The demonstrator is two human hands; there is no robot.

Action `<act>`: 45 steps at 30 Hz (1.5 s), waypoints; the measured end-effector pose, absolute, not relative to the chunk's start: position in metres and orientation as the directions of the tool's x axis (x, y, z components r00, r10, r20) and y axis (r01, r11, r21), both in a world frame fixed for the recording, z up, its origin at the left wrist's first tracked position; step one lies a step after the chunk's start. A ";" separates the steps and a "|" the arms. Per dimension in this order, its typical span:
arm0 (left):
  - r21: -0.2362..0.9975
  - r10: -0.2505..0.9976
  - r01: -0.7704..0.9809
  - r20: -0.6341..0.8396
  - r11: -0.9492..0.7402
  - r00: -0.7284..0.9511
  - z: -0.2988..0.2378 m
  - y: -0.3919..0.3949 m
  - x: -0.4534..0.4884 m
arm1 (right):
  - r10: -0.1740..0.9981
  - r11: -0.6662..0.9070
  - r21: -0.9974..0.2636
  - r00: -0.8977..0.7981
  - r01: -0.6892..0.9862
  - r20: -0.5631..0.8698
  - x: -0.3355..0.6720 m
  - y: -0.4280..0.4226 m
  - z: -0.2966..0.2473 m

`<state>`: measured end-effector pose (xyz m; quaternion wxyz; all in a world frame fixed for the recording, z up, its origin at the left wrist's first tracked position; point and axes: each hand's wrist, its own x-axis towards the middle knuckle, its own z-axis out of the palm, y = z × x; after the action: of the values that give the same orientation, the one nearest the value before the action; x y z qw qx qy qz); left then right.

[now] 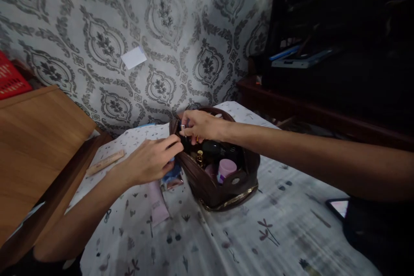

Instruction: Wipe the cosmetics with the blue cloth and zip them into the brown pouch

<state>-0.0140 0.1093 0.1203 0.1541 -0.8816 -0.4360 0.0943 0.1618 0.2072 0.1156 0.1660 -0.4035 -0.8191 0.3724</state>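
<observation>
A brown zippered bag stands unzipped on the bed, packed with small items. My left hand is closed at the bag's left edge, its fingers bent over the rim. Inside the far left part of the bag, my right hand pinches a small silver-topped item whose lower part is hidden. A pink-lidded jar, a gold-capped bottle and a dark rounded thing show in the bag. Below my left hand lie a pale pink tube and a blue item, partly covered.
A peach-coloured slim tube lies on the patterned sheet at left. Wooden furniture borders the bed there. A phone is at the right, and a dark wooden ledge runs behind.
</observation>
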 end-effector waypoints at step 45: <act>-0.302 0.772 0.784 0.192 -0.541 0.606 0.097 0.101 -0.027 | 0.786 0.604 -0.150 -0.554 0.783 0.274 0.216 0.226 0.168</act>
<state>-0.0269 0.1006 0.0973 0.1812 -0.8777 -0.4432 -0.0178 0.2161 0.2262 0.1676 0.1583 -0.4451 -0.8814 0.0051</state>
